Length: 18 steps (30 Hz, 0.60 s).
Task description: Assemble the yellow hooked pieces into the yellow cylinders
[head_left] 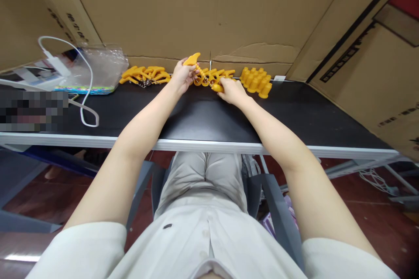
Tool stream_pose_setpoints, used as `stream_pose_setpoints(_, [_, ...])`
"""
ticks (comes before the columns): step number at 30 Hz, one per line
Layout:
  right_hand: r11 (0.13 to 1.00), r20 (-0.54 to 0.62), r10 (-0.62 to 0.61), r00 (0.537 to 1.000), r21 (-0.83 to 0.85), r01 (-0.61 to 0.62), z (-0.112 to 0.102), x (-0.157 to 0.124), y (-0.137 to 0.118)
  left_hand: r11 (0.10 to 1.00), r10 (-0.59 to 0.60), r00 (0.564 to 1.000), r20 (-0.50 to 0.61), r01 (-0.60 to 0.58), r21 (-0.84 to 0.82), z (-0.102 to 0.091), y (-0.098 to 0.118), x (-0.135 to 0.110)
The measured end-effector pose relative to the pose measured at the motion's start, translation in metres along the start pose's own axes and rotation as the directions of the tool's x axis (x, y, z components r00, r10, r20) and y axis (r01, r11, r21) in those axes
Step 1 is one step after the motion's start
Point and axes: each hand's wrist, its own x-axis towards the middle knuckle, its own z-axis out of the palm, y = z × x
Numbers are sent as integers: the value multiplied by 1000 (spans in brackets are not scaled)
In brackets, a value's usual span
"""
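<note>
My left hand (183, 77) is closed on a yellow tail-shaped plastic piece (192, 59), held up above the back of the black table. A thin, ridged yellow strand (200, 71) hangs from near it toward the right. My right hand (233, 91), a little lower, is closed round a yellow rounded plastic piece (217, 88); its fingers hide part of it. Between and behind my hands lie several yellow ring-ended pieces (205, 82), partly covered. To the left is a pile of yellow branched pieces (144, 72) with small metal chains (145, 83).
Yellow flanged cylinders (256, 80) stand grouped right of my hands. Clear plastic bags (101, 67) and a white cable (91, 89) occupy the table's left side. Cardboard walls (209, 13) rise behind and at the sides. The table's metal front edge (209, 144) crosses under my forearms.
</note>
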Motion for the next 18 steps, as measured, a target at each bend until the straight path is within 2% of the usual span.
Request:
stream_pose_setpoints(7, [998, -41, -9, 999, 64, 11, 1, 3, 5, 999, 4, 1000, 24, -3, -31, -3, -1, 3])
stream_pose_setpoints(12, [993, -21, 19, 1000, 119, -16, 0, 2, 6, 999, 18, 1000, -6, -18, -52, -4, 1, 4])
stream_pose_setpoints(18, [981, -56, 13, 998, 194, -2, 4, 5, 10, 998, -42, 999, 28, 41, 50, 0, -4, -4])
